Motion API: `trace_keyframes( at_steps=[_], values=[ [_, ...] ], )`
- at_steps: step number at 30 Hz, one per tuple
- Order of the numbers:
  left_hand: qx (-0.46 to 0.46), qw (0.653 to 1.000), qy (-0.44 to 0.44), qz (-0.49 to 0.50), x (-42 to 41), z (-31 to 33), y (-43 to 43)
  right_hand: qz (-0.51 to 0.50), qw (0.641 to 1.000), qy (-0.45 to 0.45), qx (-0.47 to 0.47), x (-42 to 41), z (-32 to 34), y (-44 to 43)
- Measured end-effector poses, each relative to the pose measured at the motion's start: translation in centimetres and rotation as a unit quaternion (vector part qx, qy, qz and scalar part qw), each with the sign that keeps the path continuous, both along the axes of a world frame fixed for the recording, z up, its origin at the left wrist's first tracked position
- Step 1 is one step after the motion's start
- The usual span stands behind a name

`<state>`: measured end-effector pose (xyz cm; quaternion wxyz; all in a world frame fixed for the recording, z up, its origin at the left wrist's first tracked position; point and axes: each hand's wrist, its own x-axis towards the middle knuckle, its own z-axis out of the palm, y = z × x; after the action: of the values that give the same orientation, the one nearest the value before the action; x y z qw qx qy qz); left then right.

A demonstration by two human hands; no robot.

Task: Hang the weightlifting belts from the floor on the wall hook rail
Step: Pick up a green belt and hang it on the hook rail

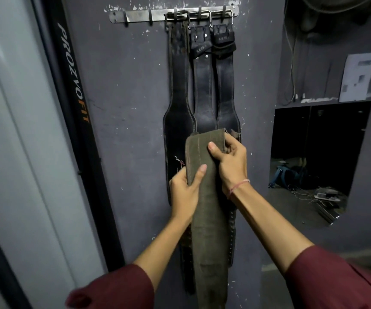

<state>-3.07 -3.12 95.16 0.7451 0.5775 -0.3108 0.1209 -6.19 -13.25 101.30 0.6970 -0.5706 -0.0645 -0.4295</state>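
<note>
A metal hook rail (140, 16) is fixed high on the dark wall. Three black leather belts (202, 90) hang side by side from its middle and right hooks; the two left hooks are bare. I hold an olive-green suede belt (206, 219) upright in front of the hanging belts, its lower end dropping out of view. My right hand (229, 161) grips its top end, thumb across the front. My left hand (185, 192) clasps its left edge a little lower. The green belt's buckle is hidden.
A black machine upright marked PROZVOFIT (75, 85) leans along the wall to the left, beside a pale panel (12, 130). To the right, a dark recess (318, 157) shows cables and gear on the floor. A white paper (358, 76) and a cord hang above it.
</note>
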Motion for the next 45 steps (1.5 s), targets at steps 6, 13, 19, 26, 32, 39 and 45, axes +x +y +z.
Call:
trace_keyframes(
  at_steps=[6,13,19,26,32,39,45],
  values=[
    [0.068,0.991,0.112,-0.016,-1.3,-9.9,-0.1,-0.005,1.0,-0.004,0.011,-0.1,1.3,-1.0],
    [0.095,0.99,0.104,0.005,0.1,-4.1,-1.1,0.021,1.0,0.001,-0.003,-0.2,0.3,-1.6],
    [0.133,0.956,0.196,-0.175,2.4,3.4,-0.9,0.037,0.999,-0.025,-0.011,-0.6,1.1,-2.6],
    [-0.039,0.916,0.293,-0.271,3.7,8.7,-0.6,0.098,0.994,0.019,-0.036,-1.4,-1.4,-3.3],
    [-0.065,0.965,0.245,-0.069,4.4,8.7,-2.3,0.143,0.984,0.109,-0.013,-1.3,-7.9,-3.9],
    [-0.094,0.973,0.205,-0.059,3.7,6.8,-1.9,0.182,0.935,0.301,-0.037,-4.8,-20.6,-3.9],
    [-0.087,0.979,0.181,-0.039,2.6,6.7,-2.5,0.14,0.963,0.225,-0.053,-2.8,-14.4,-2.8]
  ],
)
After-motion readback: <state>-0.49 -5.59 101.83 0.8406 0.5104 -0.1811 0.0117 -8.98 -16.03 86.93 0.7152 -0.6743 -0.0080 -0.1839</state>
